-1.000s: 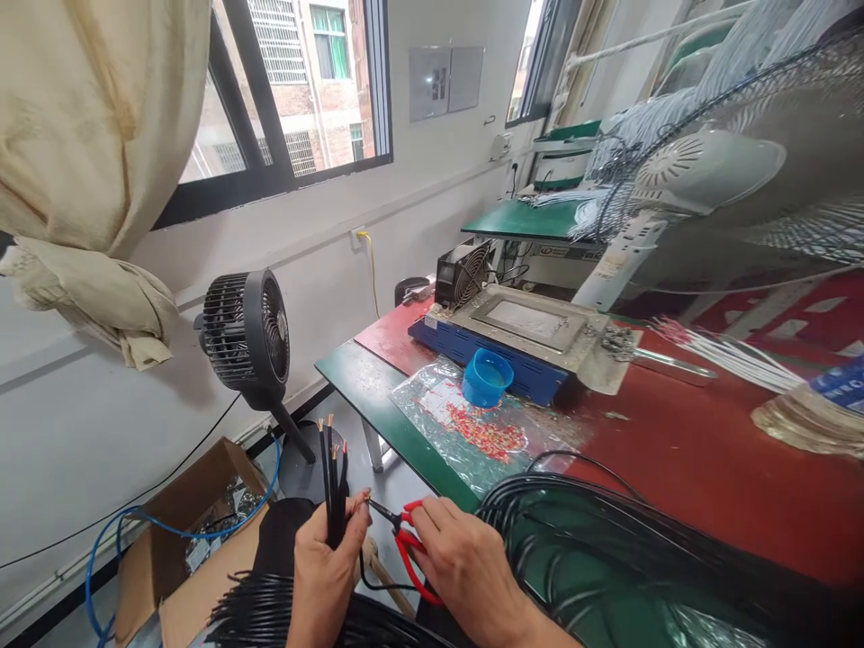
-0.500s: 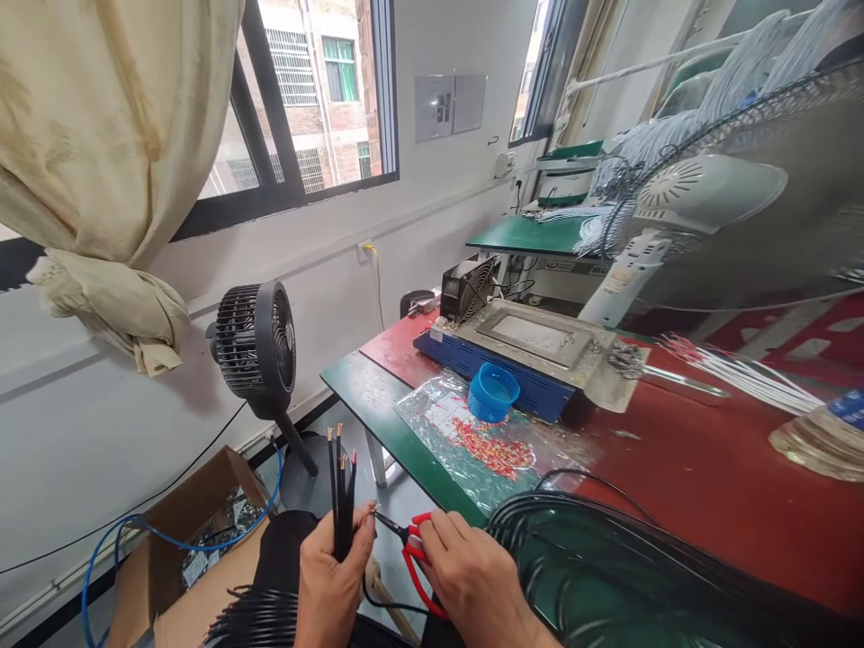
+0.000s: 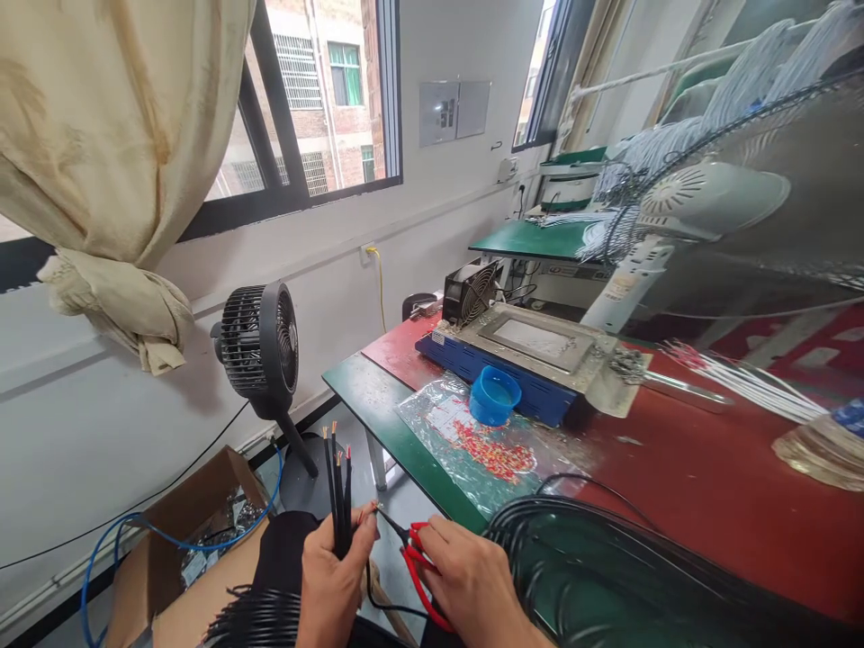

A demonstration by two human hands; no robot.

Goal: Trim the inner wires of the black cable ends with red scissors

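Note:
My left hand (image 3: 336,562) is closed around several black cables (image 3: 339,495) that stand upright, their stripped ends showing copper and a bit of red at the top. Between its thumb and forefinger it pinches another cable end, too small to make out well. My right hand (image 3: 465,571) is wrapped round the red handles of a pair of scissors (image 3: 419,562). The dark blades point left, and their tip is at the pinched cable end by my left fingertips. Below, more black cables (image 3: 260,616) lie in a bundle across my lap.
Coiled black cable (image 3: 540,531) covers the table's near edge. A clear plastic bag (image 3: 432,409) bears red and yellow bits beside a blue cup (image 3: 495,396). Behind it sits a blue-sided heated machine (image 3: 486,364). A black fan (image 3: 260,346) and an open carton (image 3: 145,576) stand left.
Both hands keep their grip, with the scissors still at the pinched cable end. The upright cables lean slightly further left, and the whole view has shifted a little.

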